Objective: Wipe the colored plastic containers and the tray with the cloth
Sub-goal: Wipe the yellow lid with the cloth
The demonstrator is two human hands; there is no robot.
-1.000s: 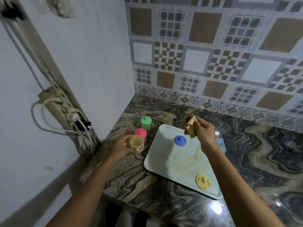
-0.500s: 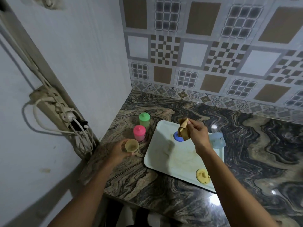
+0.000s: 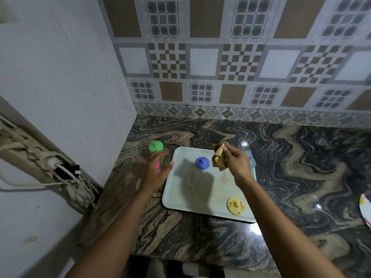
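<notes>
Marbled table (image 3: 301, 177) carrying tray (image 3: 180, 197): right hand (image 3: 236, 165) is pinching cloth (image 3: 218, 159) at its 12 o'clock; left hand (image 3: 154, 173) (blurred, grip unclear) is covering pink container (image 3: 158, 166) at 10 o'clock, risking toppling it through hasty grabbing.

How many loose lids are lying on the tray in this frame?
2. The blue lid lies on the far half of the tray, beside the cloth held by the right hand; the yellow lid lies near the near right corner. The hand may hide another.

My cloth (image 3: 218, 160) is tan; the pale tray (image 3: 180, 197) carries a blue lid (image 3: 202, 163) and a yellow lid (image 3: 235, 206); the bench (image 3: 301, 167) swirls black and beige.
</notes>
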